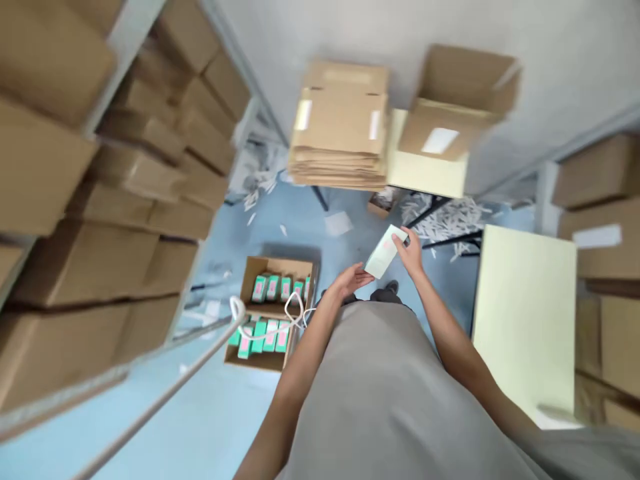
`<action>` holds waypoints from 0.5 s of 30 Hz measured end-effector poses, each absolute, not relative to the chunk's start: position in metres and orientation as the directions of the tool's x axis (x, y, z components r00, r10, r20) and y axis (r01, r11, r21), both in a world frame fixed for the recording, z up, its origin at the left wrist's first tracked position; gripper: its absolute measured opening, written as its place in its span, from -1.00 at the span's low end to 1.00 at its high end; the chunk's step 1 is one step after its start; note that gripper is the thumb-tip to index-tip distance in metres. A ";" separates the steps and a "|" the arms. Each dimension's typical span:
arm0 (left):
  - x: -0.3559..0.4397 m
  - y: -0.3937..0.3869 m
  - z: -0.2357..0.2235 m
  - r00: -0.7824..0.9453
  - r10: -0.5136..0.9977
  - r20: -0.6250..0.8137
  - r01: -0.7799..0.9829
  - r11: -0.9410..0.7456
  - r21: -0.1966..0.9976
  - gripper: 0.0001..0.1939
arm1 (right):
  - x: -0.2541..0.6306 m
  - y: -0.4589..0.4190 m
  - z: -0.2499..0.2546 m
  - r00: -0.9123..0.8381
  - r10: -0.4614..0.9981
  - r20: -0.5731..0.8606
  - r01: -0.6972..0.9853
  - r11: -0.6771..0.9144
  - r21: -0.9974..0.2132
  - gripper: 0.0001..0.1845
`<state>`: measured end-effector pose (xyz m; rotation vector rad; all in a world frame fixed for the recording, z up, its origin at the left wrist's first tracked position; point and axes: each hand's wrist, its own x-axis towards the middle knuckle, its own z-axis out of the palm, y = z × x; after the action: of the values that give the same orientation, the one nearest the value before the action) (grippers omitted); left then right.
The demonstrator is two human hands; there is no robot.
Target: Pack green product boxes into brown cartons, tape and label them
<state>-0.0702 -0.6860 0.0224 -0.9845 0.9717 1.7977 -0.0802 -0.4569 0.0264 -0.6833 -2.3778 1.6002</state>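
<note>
A slim pale box (384,255) with a faint pink mark is held tilted in front of my body. My right hand (411,253) grips its upper right end, thumb on the face and fingers behind the edge. My left hand (352,280) is at the box's lower left end, palm up with the fingers stretched out. Its fingertips are at the box's corner; whether they bear any weight I cannot tell. To the left, an open carton (280,310) on the floor contains several green-and-white boxes (271,335) with pink marks, in two sections.
A white pole (165,393) with a looped cord crosses the lower left. Flattened cartons (343,127) and an open box (450,113) stand on a table ahead. A pale tabletop (525,327) is at right. Carton shelves (100,260) line the left; paper scraps (445,220) litter the floor.
</note>
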 end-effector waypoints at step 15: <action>-0.026 -0.319 0.102 0.003 0.428 -0.904 -0.894 0.406 0.189 -0.58 | 0.123 -0.150 0.125 -0.188 0.971 0.145 0.276 0.194 -0.941 -0.75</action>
<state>-0.0260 -0.3187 0.1023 -0.5207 1.1375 1.1132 0.1230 -0.1495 0.1247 -1.2043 -1.6292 1.0409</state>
